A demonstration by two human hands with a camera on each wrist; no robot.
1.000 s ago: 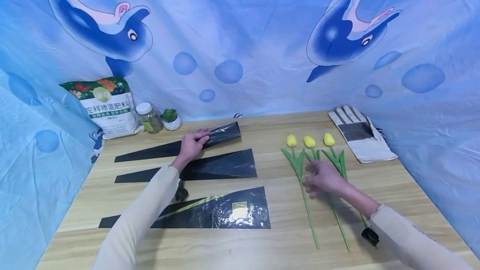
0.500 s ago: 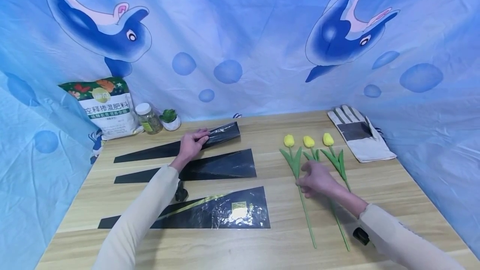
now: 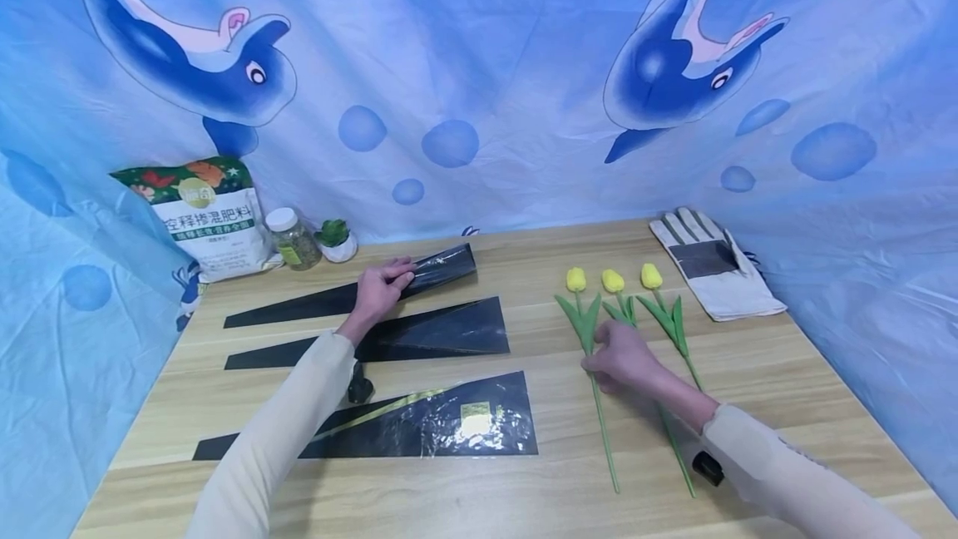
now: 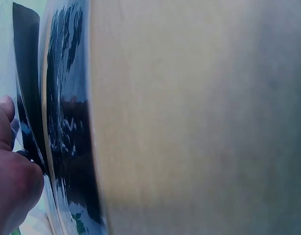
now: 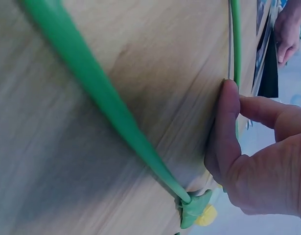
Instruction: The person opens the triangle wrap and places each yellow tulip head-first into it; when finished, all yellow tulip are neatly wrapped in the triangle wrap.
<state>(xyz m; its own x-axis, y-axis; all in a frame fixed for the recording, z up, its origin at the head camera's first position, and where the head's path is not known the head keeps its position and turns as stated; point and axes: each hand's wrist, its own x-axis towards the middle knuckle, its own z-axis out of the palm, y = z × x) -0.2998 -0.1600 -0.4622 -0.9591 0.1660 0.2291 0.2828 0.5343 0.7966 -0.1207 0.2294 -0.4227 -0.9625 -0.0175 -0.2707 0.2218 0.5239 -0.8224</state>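
My left hand (image 3: 377,291) holds the farthest black tapered flower sleeve (image 3: 446,265) near its wide end. In the left wrist view, the thumb and fingers (image 4: 15,183) are at the sleeve (image 4: 28,58), whose mouth edge stands up. Across the table, my right hand (image 3: 627,360) pinches the leftmost yellow tulip (image 3: 575,279) by its green stem, just below the leaves. The right wrist view has thumb and forefinger meeting at that stem (image 5: 236,44). A middle tulip (image 3: 613,281) lies partly under the hand, and a third tulip (image 3: 651,276) lies to its right.
Two more black sleeves lie nearer: a middle one (image 3: 449,328) and a front one (image 3: 419,427) with a gold stripe. Along the back left stand a fertilizer bag (image 3: 213,219), a lidded jar (image 3: 293,241) and a small potted plant (image 3: 337,241). White gloves (image 3: 714,264) lie at back right.
My right hand has moved left from over the middle tulip to the leftmost one and now pinches its stem. The left hand stays on the far sleeve.
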